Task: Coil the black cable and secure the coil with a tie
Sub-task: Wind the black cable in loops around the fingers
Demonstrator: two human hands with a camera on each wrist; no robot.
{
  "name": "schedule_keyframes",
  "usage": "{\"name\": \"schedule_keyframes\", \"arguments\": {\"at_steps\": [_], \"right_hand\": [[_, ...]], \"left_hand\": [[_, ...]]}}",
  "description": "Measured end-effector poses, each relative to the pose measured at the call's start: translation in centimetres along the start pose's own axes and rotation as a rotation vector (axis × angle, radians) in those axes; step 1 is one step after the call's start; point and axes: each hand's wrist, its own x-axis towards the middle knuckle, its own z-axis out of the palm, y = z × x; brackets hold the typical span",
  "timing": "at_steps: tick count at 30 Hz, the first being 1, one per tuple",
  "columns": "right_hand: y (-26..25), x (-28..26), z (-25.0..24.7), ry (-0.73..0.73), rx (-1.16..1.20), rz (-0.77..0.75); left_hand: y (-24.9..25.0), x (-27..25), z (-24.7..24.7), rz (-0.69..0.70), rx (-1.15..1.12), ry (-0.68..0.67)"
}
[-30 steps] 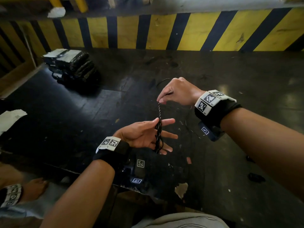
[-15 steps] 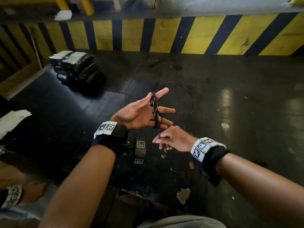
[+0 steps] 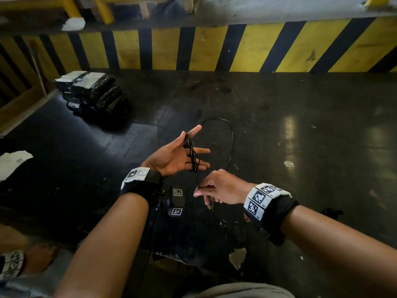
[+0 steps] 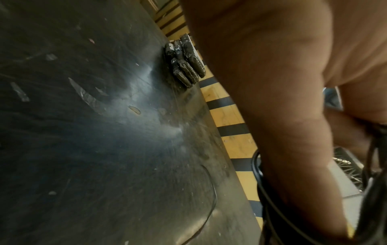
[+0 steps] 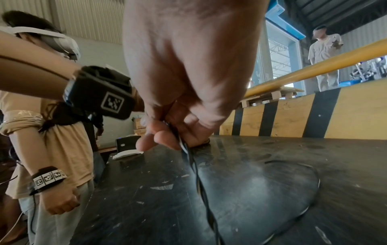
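Since a second ago the right hand [image 3: 219, 188] has dropped from above the left hand [image 3: 175, 157] to below it, and both have barely shifted over the last half second. From the head camera, the left hand is held palm up with fingers spread straight, and the black cable [image 3: 192, 152] is wound in a tight bundle across them, running from the forefinger at 12 o'clock down to the little finger at 6 o'clock. The right hand, at 5 o'clock of the left, pinches the cable just under the bundle. A loose loop of the cable lies on the dark table [image 3: 300, 130] at 1 o'clock of the hands. A stack of black packs [image 3: 94, 91] sits far off at 10 o'clock, near the yellow and black striped wall [image 3: 214, 48]. From the left wrist camera, the forearm fills the right side, cable strands [image 4: 266, 203] hang beside it, and the hand's fingers cannot be told; the packs [image 4: 186, 61] lie at 12 o'clock. From the right wrist camera, the right hand's [image 5: 178, 102] fingertips [image 5: 163, 137] are closed on the cable [image 5: 201, 187], which trails down to 6 o'clock, its loop on the table [image 5: 272, 174] at 4 o'clock; a second person [image 5: 54, 136] stands at 9 o'clock and another [image 5: 325, 58] at 2 o'clock
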Motion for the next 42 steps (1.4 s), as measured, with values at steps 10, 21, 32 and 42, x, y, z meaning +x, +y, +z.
{"name": "schedule_keyframes", "arguments": {"at_steps": [10,21,32,42], "right_hand": [[-3.6,-0.6,-5.8,-0.001,-0.458,0.006],[-5.7,0.8,-12.3,0.183,-0.551,-0.142],[-2.7,1.1,-13.8,0.274,-0.447,-0.282],[1.7,1.3,-10.8,0.281,-0.369,-0.168]], "left_hand": [[-2.0,-0.4,0.3,-0.239,0.148,0.066],[-2.9,-1.3,3.3,-0.388,0.117,-0.134],[-2.4,-3.5,5.3,-0.243,-0.032,-0.279],[-0.7,-5.0,6.8,-0.089,-0.026,-0.498]]}}
